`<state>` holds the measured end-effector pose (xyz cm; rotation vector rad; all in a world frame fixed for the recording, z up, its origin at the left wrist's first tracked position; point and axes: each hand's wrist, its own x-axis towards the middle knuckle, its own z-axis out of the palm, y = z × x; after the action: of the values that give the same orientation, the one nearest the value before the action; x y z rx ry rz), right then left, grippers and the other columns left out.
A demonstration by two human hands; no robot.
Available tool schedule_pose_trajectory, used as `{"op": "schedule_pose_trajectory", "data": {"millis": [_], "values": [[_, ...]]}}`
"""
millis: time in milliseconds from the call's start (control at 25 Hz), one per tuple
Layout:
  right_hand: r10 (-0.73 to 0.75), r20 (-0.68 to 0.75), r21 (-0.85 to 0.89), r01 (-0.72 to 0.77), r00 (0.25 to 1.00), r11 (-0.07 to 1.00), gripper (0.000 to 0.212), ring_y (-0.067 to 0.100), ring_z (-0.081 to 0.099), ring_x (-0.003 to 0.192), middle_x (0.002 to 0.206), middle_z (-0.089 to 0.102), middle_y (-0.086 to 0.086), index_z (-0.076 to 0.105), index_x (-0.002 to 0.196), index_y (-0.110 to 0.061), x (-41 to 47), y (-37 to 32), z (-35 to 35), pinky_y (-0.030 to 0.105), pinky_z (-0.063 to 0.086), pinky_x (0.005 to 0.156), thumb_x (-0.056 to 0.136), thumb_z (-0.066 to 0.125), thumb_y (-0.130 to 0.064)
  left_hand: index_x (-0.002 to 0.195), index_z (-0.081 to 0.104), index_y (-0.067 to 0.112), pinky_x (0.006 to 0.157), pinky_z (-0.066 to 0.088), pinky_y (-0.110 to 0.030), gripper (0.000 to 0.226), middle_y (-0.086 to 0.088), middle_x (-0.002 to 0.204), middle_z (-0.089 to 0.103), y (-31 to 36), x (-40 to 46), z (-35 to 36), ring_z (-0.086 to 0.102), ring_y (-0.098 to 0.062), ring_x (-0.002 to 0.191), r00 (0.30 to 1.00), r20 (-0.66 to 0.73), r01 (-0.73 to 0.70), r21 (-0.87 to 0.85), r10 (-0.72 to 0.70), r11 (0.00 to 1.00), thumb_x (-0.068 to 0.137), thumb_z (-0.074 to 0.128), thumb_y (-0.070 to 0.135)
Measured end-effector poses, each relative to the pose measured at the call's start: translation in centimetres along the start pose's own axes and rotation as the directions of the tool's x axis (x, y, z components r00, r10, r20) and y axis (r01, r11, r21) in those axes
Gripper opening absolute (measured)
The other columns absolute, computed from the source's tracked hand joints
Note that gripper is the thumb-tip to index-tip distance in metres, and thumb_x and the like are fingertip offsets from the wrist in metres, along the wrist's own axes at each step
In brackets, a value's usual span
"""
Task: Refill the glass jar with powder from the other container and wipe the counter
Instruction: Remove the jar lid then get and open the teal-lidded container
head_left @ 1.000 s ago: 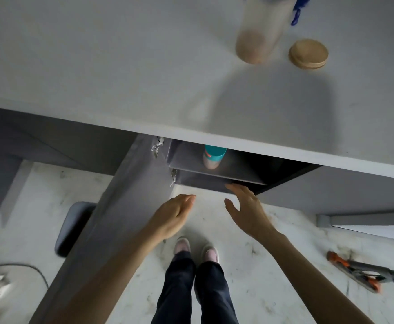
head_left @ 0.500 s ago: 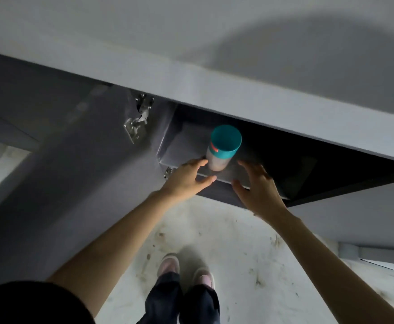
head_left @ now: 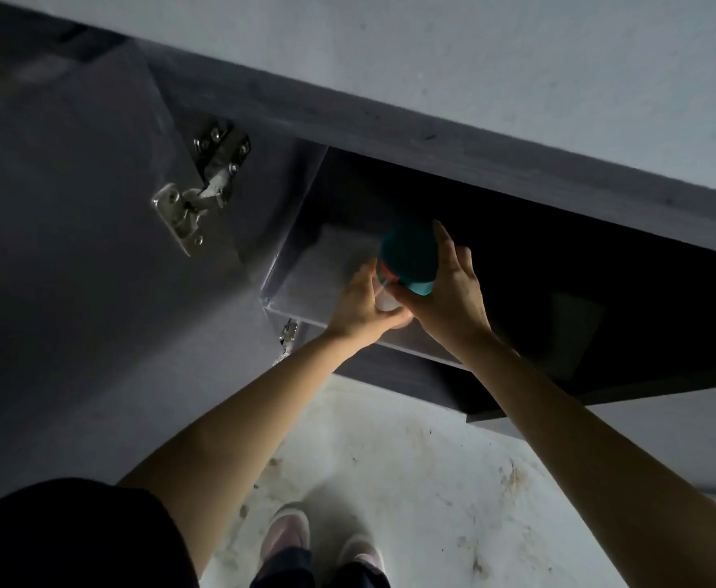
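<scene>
A pale container with a teal lid [head_left: 409, 258] stands on the shelf [head_left: 322, 269] inside the open cabinet below the counter. My left hand [head_left: 360, 305] wraps the container's lower body from the left. My right hand [head_left: 453, 290] presses on its right side, fingers reaching up past the lid. Both hands hold it between them. The glass jar is out of view.
The grey counter [head_left: 517, 65] runs across the top. The open cabinet door [head_left: 71, 248] with its metal hinge [head_left: 203, 180] hangs at the left. The cabinet's inside at the right is dark. Below are the pale stained floor [head_left: 411, 460] and my feet [head_left: 318, 541].
Both hands have reached into the cabinet and closed around the teal-lidded container. My head has dropped lower, so the counter top, glass jar and wooden lid have left the view.
</scene>
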<state>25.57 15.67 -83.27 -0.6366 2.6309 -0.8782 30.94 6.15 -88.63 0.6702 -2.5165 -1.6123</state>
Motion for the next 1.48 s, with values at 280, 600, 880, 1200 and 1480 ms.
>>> {"op": "schedule_pose_trajectory", "data": {"millis": [280,600,880,1200,1480], "values": [[0.013,-0.061,0.055,-0.01,0.998,0.998,0.089,0.025,0.048,0.116,0.131,0.041,0.005,0.018,0.141,-0.027,-3.0,-0.3,-0.8,0.032,0.043,0.088,0.071,0.071,-0.039,0.122,0.042,0.012,0.093,0.048,-0.034,0.059,-0.007,0.123,0.054,-0.4,-2.5,-0.7,0.053,-0.023,0.11,0.996,0.09,0.02,-0.078,-0.013,0.997,0.072,0.073,0.018],[-0.011,-0.007,0.11,0.011,1.0,0.994,0.097,0.017,0.049,0.112,0.129,0.047,0.003,0.019,0.141,-0.024,-13.3,-4.4,-5.6,0.04,0.046,0.092,0.064,0.076,-0.037,0.126,0.037,0.023,0.085,0.031,0.005,0.067,0.006,0.128,0.048,3.8,-14.4,-3.4,0.044,-0.002,0.114,0.996,0.074,0.061,-0.137,-0.051,0.989,0.07,0.074,0.02],[-0.08,-0.09,0.138,0.093,0.993,0.986,0.094,-0.007,0.038,0.104,0.12,0.043,-0.014,0.022,0.136,-0.03,-18.5,-9.9,-12.9,0.006,0.038,0.08,0.058,0.07,-0.048,0.108,0.034,0.055,0.091,0.036,-0.002,0.06,0.033,0.116,0.047,13.2,-19.2,-8.4,0.045,0.006,0.116,0.992,0.128,0.013,-0.182,0.011,0.983,0.063,0.069,0.034],[-0.211,-0.114,0.226,0.232,0.971,0.946,0.096,-0.015,0.039,0.11,0.121,0.041,-0.016,0.022,0.137,-0.025,-18.8,-17.6,-22.5,-0.002,0.039,0.081,0.058,0.072,-0.049,0.102,0.042,0.058,0.08,0.035,0.003,0.056,0.046,0.103,0.052,23.6,-19.6,-16.9,0.05,0.016,0.102,0.978,0.099,-0.159,-0.201,0.181,0.967,0.06,0.073,0.038],[-0.25,-0.221,0.27,0.306,0.943,0.913,0.089,-0.001,0.046,0.114,0.125,0.046,-0.017,0.028,0.134,-0.027,-16.4,-22.0,-28.0,0.012,0.041,0.094,0.059,0.068,-0.052,0.109,0.041,0.048,0.087,0.039,-0.003,0.05,0.037,0.108,0.055,29.2,-16.2,-20.5,0.052,0.007,0.107,0.922,0.107,-0.351,-0.176,0.373,0.92,0.065,0.065,0.045]]}}
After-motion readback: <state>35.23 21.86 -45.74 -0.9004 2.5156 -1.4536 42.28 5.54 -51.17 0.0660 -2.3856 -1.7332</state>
